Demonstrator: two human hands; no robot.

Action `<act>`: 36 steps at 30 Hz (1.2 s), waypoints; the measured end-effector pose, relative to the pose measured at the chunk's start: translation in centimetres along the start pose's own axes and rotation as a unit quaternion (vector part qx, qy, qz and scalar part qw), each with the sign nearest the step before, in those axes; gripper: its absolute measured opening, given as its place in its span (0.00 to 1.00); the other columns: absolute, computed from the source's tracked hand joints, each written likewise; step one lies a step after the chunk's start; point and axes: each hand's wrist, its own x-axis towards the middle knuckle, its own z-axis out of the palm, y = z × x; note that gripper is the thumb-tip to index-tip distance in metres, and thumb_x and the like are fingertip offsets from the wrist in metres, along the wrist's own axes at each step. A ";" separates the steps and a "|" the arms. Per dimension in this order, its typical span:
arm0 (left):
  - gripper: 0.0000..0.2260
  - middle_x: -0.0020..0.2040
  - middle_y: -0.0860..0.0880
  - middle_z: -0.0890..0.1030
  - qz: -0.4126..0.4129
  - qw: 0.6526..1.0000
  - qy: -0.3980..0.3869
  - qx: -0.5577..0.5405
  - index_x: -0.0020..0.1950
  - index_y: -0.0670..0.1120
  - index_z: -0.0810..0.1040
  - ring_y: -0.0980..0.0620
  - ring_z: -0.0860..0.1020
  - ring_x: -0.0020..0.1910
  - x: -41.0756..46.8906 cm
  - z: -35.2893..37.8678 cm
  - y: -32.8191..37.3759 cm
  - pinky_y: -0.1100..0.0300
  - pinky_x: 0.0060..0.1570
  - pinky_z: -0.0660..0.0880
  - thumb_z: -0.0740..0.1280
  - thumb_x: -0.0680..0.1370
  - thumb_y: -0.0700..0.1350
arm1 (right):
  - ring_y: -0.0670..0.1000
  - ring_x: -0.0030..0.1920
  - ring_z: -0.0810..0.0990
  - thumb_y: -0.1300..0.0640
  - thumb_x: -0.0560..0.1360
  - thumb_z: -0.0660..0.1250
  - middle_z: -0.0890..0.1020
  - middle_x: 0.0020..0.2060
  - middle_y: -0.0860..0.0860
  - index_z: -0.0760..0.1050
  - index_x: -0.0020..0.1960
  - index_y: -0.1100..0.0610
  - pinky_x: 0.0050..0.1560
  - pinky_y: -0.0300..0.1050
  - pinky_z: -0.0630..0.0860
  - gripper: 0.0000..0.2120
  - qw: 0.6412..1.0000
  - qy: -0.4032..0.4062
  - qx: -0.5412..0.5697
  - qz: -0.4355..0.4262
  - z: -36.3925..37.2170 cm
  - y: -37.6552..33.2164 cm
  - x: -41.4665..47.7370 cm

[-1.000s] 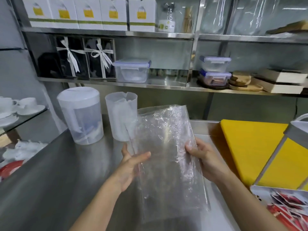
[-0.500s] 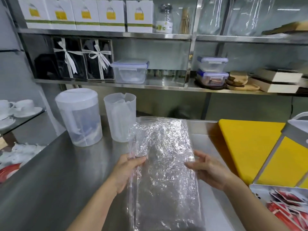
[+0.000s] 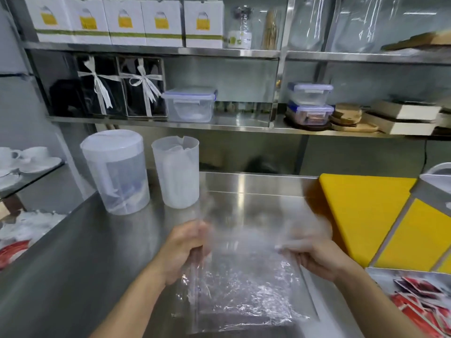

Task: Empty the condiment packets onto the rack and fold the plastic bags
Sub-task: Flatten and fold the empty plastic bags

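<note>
A clear, crinkled plastic bag (image 3: 246, 296) lies on the steel counter (image 3: 80, 259) in front of me. Its far half is lifted off the counter and blurred with motion. My left hand (image 3: 185, 250) is closed on the bag's left edge. My right hand (image 3: 314, 254) pinches the right edge, fingers pointing left. Red condiment packets (image 3: 424, 301) lie in a white rack (image 3: 380, 274) at the lower right corner.
Two translucent plastic jugs (image 3: 117, 172) (image 3: 177, 172) stand at the back left of the counter. A yellow cutting board (image 3: 361, 211) lies to the right. Shelves above hold lidded containers (image 3: 190, 103) and white boxes (image 3: 127, 20). White cups (image 3: 26, 157) sit on a glass shelf at left.
The bag went from held up in the air to laid flat on the counter. Both hands have now closed on its side edges, and the far end is coming up toward me.
</note>
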 end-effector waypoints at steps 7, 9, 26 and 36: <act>0.11 0.51 0.52 0.83 -0.025 0.959 -0.219 0.176 0.48 0.49 0.82 0.56 0.79 0.54 -1.1 -2.9 1.3 0.72 0.50 0.72 0.67 0.71 0.36 | 0.47 0.22 0.70 0.82 0.64 0.53 0.76 0.22 0.56 0.77 0.23 0.63 0.21 0.34 0.63 0.23 0.990 -0.002 -0.137 -0.029 -0.8 -0.1 -0.8; 0.24 0.59 0.50 0.80 -0.048 0.956 -0.226 0.180 0.57 0.47 0.76 0.56 0.78 0.58 -0.6 -3.6 1.9 0.70 0.51 0.73 0.74 0.63 0.49 | 0.47 0.23 0.70 0.81 0.64 0.53 0.77 0.23 0.54 0.78 0.23 0.60 0.23 0.36 0.62 0.24 0.977 -0.043 -0.206 -0.016 -0.8 -0.6 -1.2; 0.07 0.32 0.51 0.83 -0.016 0.974 0.054 0.221 0.37 0.54 0.80 0.53 0.79 0.32 1.0 5.5 -2.5 0.54 0.38 0.75 0.70 0.60 0.46 | 0.27 0.64 0.54 0.39 0.70 0.60 0.63 0.61 0.33 0.61 0.63 0.35 0.66 0.32 0.52 0.21 0.807 0.138 -0.509 -0.266 4.4 -0.1 -1.6; 0.16 0.41 0.42 0.85 0.000 1.000 -0.011 -0.020 0.48 0.39 0.78 0.46 0.83 0.41 0.2 6.0 0.0 0.53 0.46 0.77 0.73 0.62 0.40 | 0.55 0.68 0.69 0.52 0.59 0.78 0.70 0.68 0.51 0.58 0.73 0.50 0.64 0.49 0.69 0.47 0.993 0.107 -0.036 -0.029 2.2 0.5 -1.8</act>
